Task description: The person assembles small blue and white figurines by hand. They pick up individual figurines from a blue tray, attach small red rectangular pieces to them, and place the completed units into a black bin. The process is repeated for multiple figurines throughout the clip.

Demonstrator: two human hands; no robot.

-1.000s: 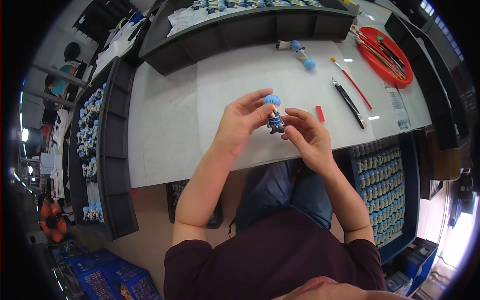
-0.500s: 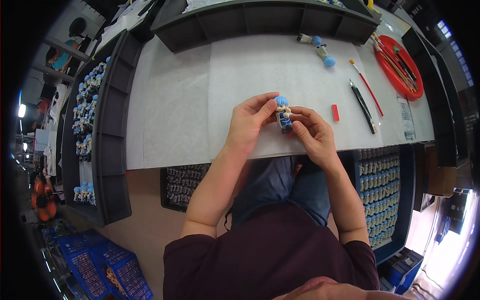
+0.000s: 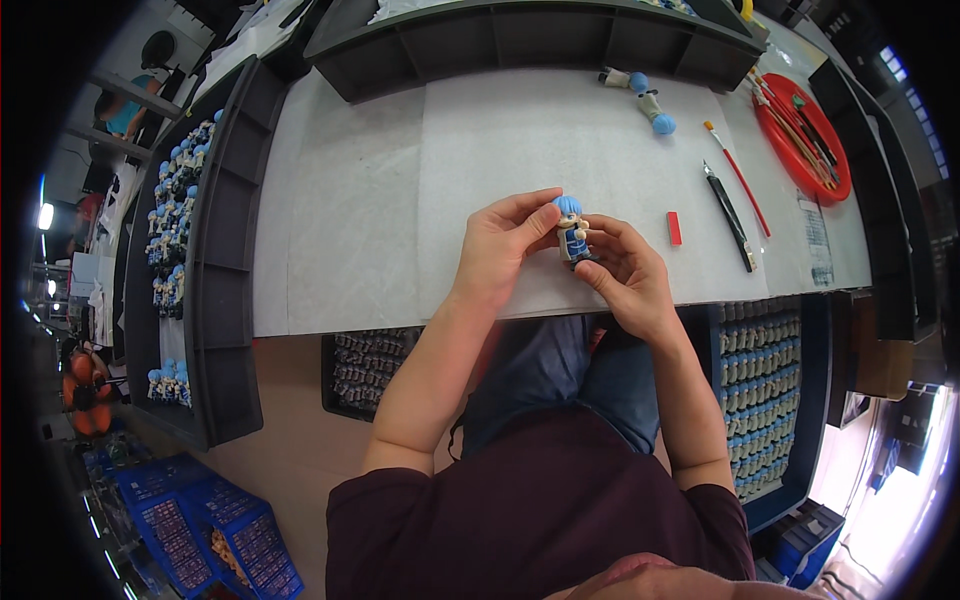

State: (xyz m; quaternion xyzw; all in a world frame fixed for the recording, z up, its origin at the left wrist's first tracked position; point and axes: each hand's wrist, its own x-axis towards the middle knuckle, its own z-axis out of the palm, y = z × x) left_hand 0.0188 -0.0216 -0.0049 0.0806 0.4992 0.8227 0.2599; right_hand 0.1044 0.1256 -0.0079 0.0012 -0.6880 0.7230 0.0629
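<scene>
A pale worktable (image 3: 345,220) spreads across the middle of the frame, its near edge bowed by the lens and its surface glossy in spots. Below it, the floor (image 3: 290,440) is a plain brownish pink. At the lower left, blue crates (image 3: 195,520) stand on the floor, with an orange fan-like shape (image 3: 88,390) above them, too blurred to make out clearly. Grey rails (image 3: 125,88) cross the upper left, before a pale wall. A bright lamp (image 3: 46,216) glows at the left edge. Bluish panes — apparently windows (image 3: 893,62) — line the upper right, and strong white light (image 3: 925,440) floods the lower right, beside a brown box (image 3: 880,355).
</scene>
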